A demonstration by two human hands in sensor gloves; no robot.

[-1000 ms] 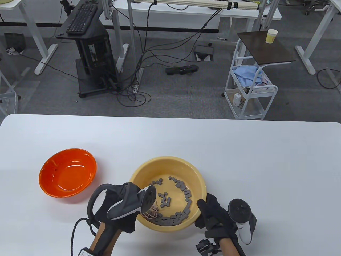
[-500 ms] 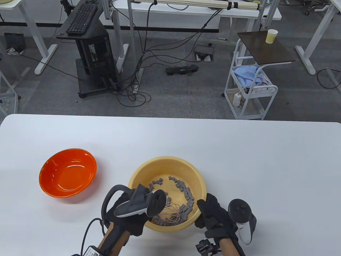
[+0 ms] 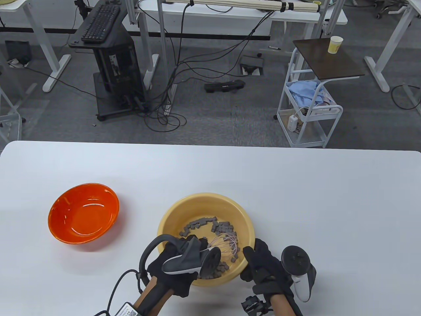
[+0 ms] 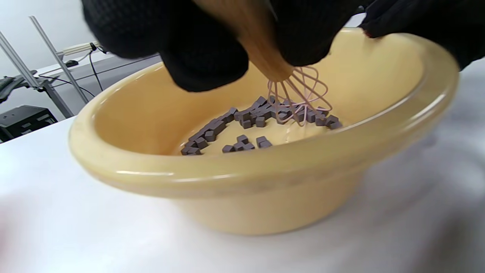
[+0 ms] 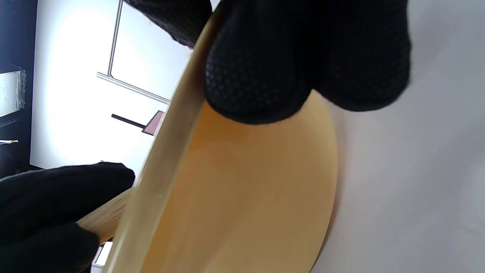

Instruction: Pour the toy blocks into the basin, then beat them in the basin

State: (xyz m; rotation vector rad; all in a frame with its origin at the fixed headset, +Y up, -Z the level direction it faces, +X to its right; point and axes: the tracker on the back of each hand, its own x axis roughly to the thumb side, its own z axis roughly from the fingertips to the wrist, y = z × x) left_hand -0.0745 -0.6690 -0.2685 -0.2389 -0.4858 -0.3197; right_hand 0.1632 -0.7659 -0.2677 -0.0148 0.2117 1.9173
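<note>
Grey toy blocks [image 3: 210, 227] lie in the yellow basin [image 3: 184, 205] as the left hand [image 3: 174, 270] grips a pink whisk [image 3: 227, 242] among them, beating under way. At four o'clock, the right hand [image 3: 263, 263] clasps the rim; the next stroke likely needs that hold.

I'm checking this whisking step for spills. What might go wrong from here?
The whisk is pushing toy blocks against the yellow basin's wall, so a hard stroke might flick some over the rim. The right hand only grips the near edge, so the basin might tip or slide.
</note>
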